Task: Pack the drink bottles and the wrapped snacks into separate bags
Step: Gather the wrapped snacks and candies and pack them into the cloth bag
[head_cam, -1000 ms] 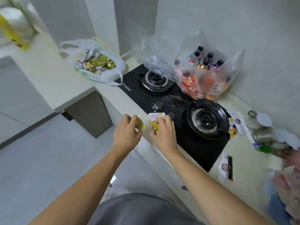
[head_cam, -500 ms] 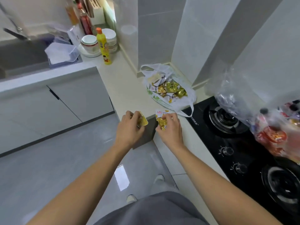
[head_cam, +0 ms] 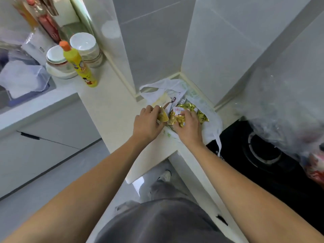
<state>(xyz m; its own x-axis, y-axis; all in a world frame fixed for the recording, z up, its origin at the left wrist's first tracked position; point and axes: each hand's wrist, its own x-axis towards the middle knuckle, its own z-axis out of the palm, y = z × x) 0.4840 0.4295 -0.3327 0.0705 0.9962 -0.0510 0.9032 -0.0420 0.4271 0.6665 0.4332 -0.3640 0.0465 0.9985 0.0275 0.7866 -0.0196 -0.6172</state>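
text: you can read none | yellow bottle [head_cam: 81, 68] label: print blurred | white snack packet [head_cam: 179, 109] in your right hand [head_cam: 188, 128]: red marks, illegible | snack bag [head_cam: 209, 116] green print: unreadable

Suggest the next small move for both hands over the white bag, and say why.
Probably let go: the left hand and right hand each grip gold wrapped snacks right over the open white bag, which already holds similar snacks, so releasing should drop them in.
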